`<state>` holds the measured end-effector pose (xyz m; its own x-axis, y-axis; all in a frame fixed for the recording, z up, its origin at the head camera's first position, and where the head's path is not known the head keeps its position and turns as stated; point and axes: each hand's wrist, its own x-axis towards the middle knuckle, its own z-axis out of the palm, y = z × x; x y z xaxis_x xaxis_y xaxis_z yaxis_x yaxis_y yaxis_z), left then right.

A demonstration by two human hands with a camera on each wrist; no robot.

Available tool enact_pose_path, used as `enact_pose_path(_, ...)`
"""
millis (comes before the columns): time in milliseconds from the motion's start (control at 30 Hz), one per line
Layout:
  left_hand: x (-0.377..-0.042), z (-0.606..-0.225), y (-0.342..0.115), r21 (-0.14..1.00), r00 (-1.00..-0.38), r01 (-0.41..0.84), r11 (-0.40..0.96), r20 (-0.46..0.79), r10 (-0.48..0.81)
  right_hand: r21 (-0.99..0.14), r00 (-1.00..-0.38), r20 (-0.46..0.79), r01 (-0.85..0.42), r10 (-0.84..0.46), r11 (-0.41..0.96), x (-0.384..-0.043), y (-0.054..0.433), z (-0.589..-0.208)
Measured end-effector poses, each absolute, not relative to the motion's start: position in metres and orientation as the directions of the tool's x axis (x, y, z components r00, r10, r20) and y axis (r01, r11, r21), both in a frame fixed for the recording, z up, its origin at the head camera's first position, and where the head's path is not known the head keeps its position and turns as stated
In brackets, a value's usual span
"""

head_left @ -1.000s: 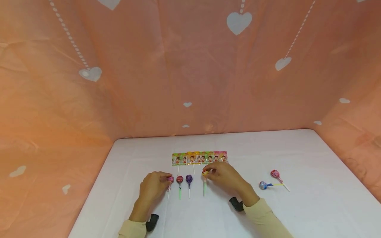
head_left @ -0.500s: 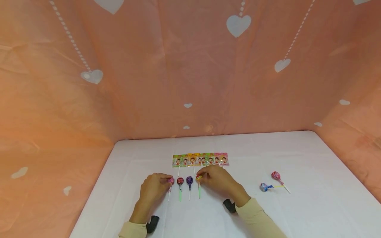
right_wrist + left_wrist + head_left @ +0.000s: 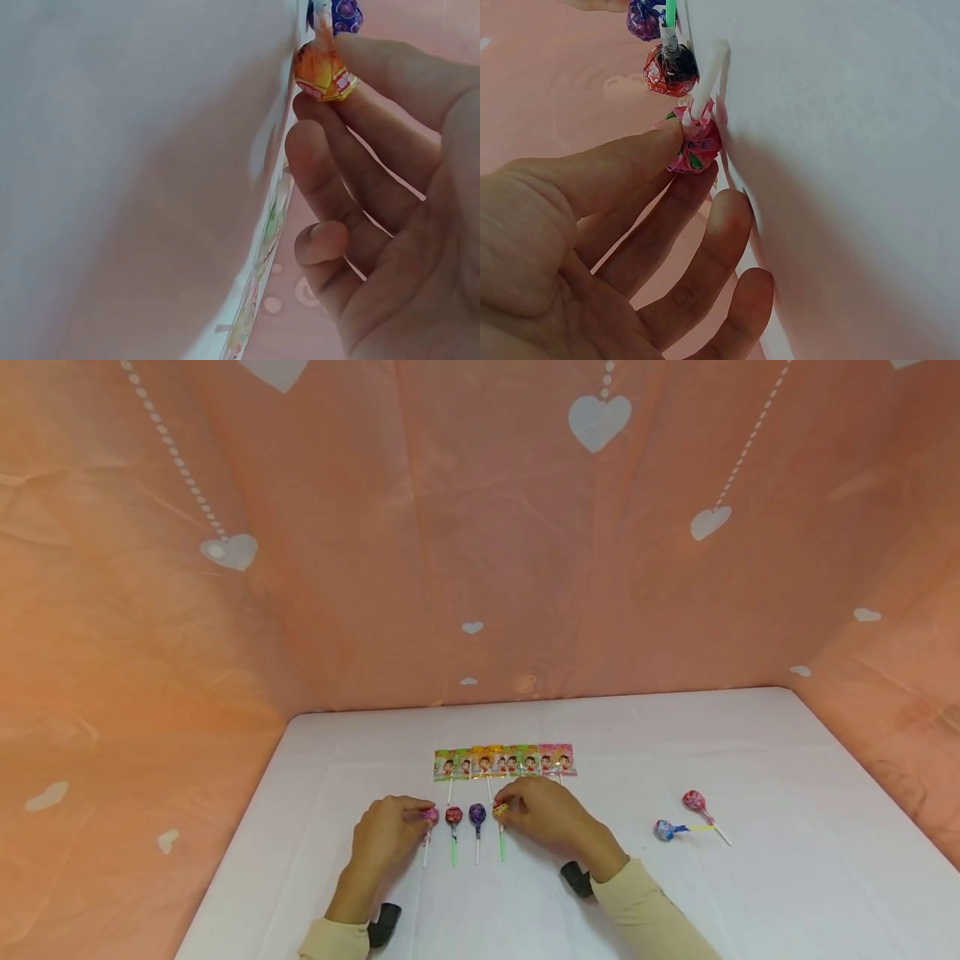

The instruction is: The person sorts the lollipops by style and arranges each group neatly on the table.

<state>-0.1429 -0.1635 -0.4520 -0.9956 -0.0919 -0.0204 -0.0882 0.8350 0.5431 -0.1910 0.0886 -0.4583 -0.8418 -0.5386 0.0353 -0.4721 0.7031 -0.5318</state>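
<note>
Thumb and fingers of my left hand (image 3: 387, 833) pinch the head of a pink-wrapped lollipop (image 3: 696, 146) at the left end of a row. Beside it lie a red lollipop (image 3: 453, 816) on a green stick and a purple lollipop (image 3: 477, 814) on a white stick. At the row's right end my right hand (image 3: 551, 814) pinches the head of an orange-and-yellow lollipop (image 3: 324, 71) with a green stick. All the sticks in this row point toward the near side of the white table (image 3: 480, 918).
Behind the row lie several flat-packed lollipops (image 3: 487, 762) in green, orange and pink wrappers, side by side. To the right, a pink lollipop (image 3: 694, 801) and a blue lollipop (image 3: 665, 830) lie with sticks crossing. An orange cloth (image 3: 480, 543) with white hearts surrounds the table.
My right hand has moved left with the orange-and-yellow lollipop, bringing it close beside the purple one. My left hand has stayed on the pink lollipop.
</note>
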Motion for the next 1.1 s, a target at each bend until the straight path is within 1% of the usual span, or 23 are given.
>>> enact_pose_path(300, -0.143, -0.453, -0.162, 0.549, -0.995, -0.093, 0.830, -0.026, -0.095, -0.542, -0.854, 0.032, -0.452, -0.520, 0.709, -0.190, 0.089, -0.458)
enact_pose_path(600, -0.143, -0.451, -0.164, 0.546, -0.996, -0.088, 0.833, -0.020, -0.092, -0.542, -0.848, 0.032, -0.460, -0.529, 0.704, -0.190, 0.089, -0.456)
enact_pose_path(767, -0.143, -0.451, -0.165, 0.538, -0.996, -0.085, 0.839, -0.019, -0.089, -0.549, -0.855, 0.029, -0.446, -0.518, 0.707, -0.188, 0.093, -0.456)
enact_pose_path(933, -0.143, -0.451, -0.165, 0.543, -0.996, -0.082, 0.836, -0.017, -0.087, -0.527, -0.877, 0.036, -0.424, -0.479, 0.737, -0.184, 0.109, -0.455)
enact_pose_path(1100, -0.143, -0.451, -0.163, 0.555, -0.996, -0.085, 0.827, -0.019, -0.090, -0.534, -0.912, 0.044, -0.366, -0.407, 0.763, -0.178, 0.139, -0.449)
